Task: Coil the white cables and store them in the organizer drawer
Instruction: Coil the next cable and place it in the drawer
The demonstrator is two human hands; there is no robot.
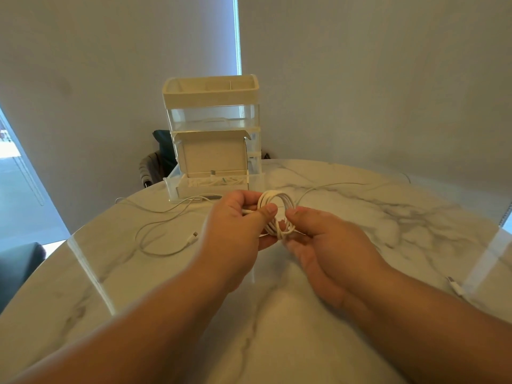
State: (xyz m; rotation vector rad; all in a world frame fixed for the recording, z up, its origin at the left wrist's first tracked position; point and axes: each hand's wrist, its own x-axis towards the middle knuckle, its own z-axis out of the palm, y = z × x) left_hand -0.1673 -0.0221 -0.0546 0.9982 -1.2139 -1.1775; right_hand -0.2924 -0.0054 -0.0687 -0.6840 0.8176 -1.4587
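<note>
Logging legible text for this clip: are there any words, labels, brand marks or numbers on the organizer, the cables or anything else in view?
None can be read.
The organizer and its open drawer show no print.
The coiled cable, held by the left hand and right hand, and the loose cable show no legible mark; any marking on the plugs is too small to tell.

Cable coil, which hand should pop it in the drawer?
Probably the left hand: it grips the cable coil and sits nearer the open drawer. The right hand only pinches the lower strands.
</note>
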